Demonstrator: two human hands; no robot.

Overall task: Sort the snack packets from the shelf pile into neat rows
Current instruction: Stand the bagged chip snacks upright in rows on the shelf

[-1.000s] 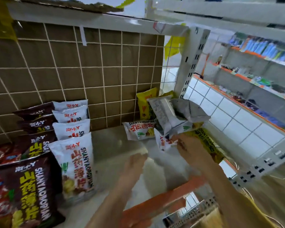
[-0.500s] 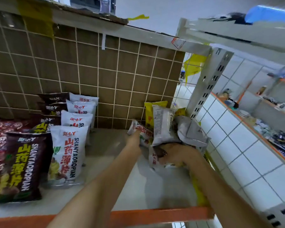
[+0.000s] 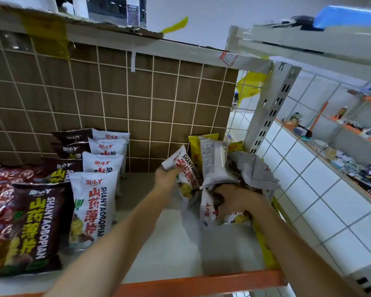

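Right now, from the head view, both arms reach into the shelf (image 3: 169, 245) toward the jumbled pile at about 2 o'clock. The left hand (image 3: 166, 175) has its grip curled round the top corner of a white snack packet (image 3: 185, 168), which stands tilted, its lower end down among the pile. The right hand (image 3: 236, 200) is pushed in among the loose packets just right of it, fingers curled down onto a white packet with red print (image 3: 208, 209); that grip looks closed on the packet, though the fingertips are hidden. Above the right hand a grey-backed packet (image 3: 213, 163) leans upright, a crumpled grey one (image 3: 253, 170) sags beside it at 3 o'clock, and a yellow packet (image 3: 194, 148) stands behind against the brown tiled back wall (image 3: 137, 99). Over at 9 o'clock the sorted packets stand in rows: a white row (image 3: 94, 202) running back to the wall, a dark brown row (image 3: 34, 224) touching its left side, and red packets (image 3: 0, 189) further left. An orange front edge (image 3: 201, 282) borders the shelf at 6 o'clock.
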